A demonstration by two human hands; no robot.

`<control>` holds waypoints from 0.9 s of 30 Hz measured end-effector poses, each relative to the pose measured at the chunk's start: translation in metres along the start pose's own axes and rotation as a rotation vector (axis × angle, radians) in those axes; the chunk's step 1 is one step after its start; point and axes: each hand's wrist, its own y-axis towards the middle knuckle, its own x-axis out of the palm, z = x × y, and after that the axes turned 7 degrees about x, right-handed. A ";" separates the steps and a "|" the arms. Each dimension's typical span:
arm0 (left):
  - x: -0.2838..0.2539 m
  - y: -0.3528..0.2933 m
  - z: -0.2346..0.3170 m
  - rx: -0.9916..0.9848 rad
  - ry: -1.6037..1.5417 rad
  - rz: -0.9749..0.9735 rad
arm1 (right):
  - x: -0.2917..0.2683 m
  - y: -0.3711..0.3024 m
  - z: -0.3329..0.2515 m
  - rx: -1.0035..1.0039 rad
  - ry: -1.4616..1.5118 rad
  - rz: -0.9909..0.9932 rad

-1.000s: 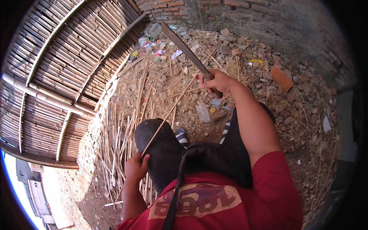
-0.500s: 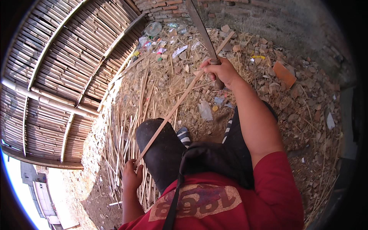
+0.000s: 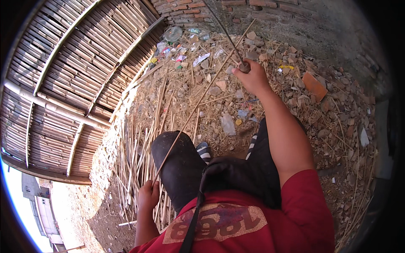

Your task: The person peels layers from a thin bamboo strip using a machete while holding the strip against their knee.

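A long thin bamboo strip point(image 3: 182, 130) slants across my left knee, its far end up near the brick wall. My left hand point(image 3: 149, 195) is closed on the strip's near end, beside that knee. Out in front, my right hand point(image 3: 254, 78) grips the round wooden handle point(image 3: 244, 67) of a machete. The machete blade point(image 3: 223, 30) points away from me and appears almost edge-on. Blade and strip cross just ahead of my right hand; whether they touch I cannot tell.
Many split bamboo strips point(image 3: 134, 162) lie in a pile left of my left leg. A bamboo slat wall point(image 3: 80, 71) stands on the left, a brick wall point(image 3: 270, 17) across the far side. Rubble, a tile piece point(image 3: 314, 87) and plastic litter point(image 3: 228, 124) cover the ground.
The machete has turned from showing its flat side to nearly edge-on. My right hand has shifted slightly right, away from the strip. The strip has rolled to its narrow edge.
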 end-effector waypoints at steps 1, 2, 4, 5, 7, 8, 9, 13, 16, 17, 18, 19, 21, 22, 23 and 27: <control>0.000 0.006 0.006 0.008 -0.028 0.000 | 0.007 -0.009 -0.004 -0.033 -0.072 -0.064; 0.000 0.011 0.011 0.015 -0.056 0.001 | 0.015 -0.018 -0.007 -0.067 -0.107 -0.171; -0.001 0.022 0.023 0.047 -0.057 -0.004 | 0.024 -0.037 -0.024 -0.138 -0.255 -0.415; -0.001 0.024 0.025 0.044 -0.037 -0.014 | 0.027 -0.046 -0.036 -0.178 -0.366 -0.555; -0.001 0.028 0.029 0.040 0.003 -0.035 | 0.049 -0.060 -0.038 -0.284 -0.548 -0.682; -0.001 0.029 0.028 0.043 -0.007 -0.041 | 0.058 -0.063 -0.037 -0.339 -0.640 -0.748; 0.000 0.028 0.027 0.042 -0.012 -0.045 | 0.061 -0.065 -0.037 -0.337 -0.621 -0.768; 0.007 0.027 0.031 0.050 0.024 -0.032 | 0.074 -0.044 0.003 -0.100 -0.473 -0.772; 0.010 0.031 0.030 0.055 0.080 0.008 | 0.073 -0.024 0.029 0.026 -0.411 -0.690; 0.007 0.031 0.030 0.057 0.048 -0.014 | 0.073 -0.022 0.034 0.037 -0.406 -0.659; 0.005 0.032 0.027 0.053 0.013 -0.033 | 0.073 -0.034 0.021 -0.043 -0.464 -0.587; 0.002 0.033 0.026 0.056 -0.021 -0.059 | 0.076 -0.044 0.011 -0.087 -0.492 -0.655; -0.001 0.038 0.026 0.058 -0.114 -0.110 | 0.082 -0.062 -0.008 -0.175 -0.547 -0.792; 0.000 0.037 0.023 0.051 -0.102 -0.106 | 0.081 -0.072 -0.022 -0.222 -0.556 -0.823; 0.002 0.035 0.019 0.043 -0.090 -0.102 | 0.078 -0.081 -0.036 -0.270 -0.565 -0.855; 0.010 0.035 0.015 0.040 -0.091 -0.052 | 0.073 -0.063 -0.023 -0.220 -0.493 -0.816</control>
